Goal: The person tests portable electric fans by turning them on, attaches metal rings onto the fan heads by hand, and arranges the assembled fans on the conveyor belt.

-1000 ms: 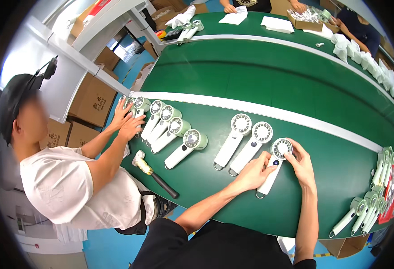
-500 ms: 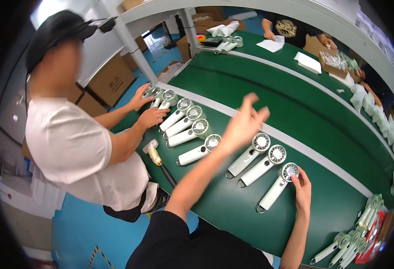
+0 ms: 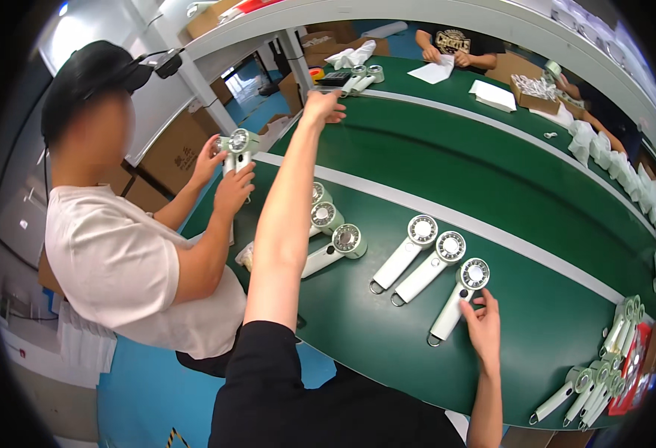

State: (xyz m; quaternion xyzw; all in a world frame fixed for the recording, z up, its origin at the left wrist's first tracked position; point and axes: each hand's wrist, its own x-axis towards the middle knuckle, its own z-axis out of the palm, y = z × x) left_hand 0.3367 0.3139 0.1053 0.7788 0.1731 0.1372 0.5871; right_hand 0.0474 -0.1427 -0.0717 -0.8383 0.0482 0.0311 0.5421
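My left arm stretches far across the green work surface. At its end my left hand is open, fingers apart, just beside two pale handheld fans at the far side. My right hand is open, its thumb at the handle of the nearest fan, whose round grille faces up. A middle fan and a left fan lie beside it in a slanted row. Left of these, more fans are partly hidden behind my left forearm.
A co-worker at my left lifts fans in both hands. Another person across handles white paper. Several fans lie at the right near a red package. Wrapped white items line the far side.
My left hand has swung from above the fan row to the far left. My right hand has slid down from the nearest fan's head toward its handle. The co-worker has lifted fans.
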